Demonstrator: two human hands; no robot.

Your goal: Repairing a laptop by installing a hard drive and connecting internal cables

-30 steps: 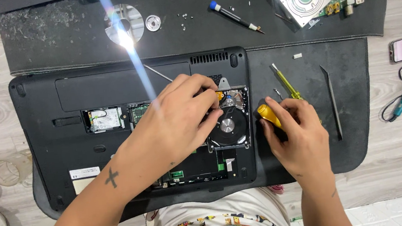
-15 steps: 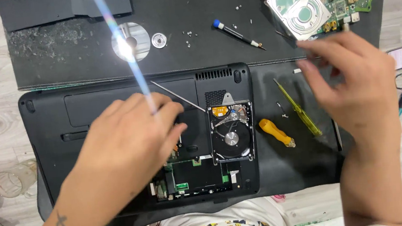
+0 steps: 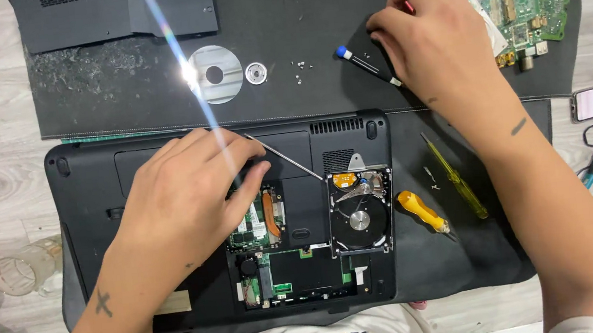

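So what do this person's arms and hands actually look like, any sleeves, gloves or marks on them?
Both are bare: no gloves, rings or watch. The left hand sits on a forearm bearing a small dark cross-shaped tattoo near the wrist. The right hand has a short dark dash-like mark on its forearm, and a white sleeve edge shows at the bottom corner. Nails are short and plain.

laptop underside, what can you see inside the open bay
Inside the laptop bay sits an uncovered hard drive showing its platter, with green circuit boards and a copper strip beside it. The left hand covers the bay's upper left part.
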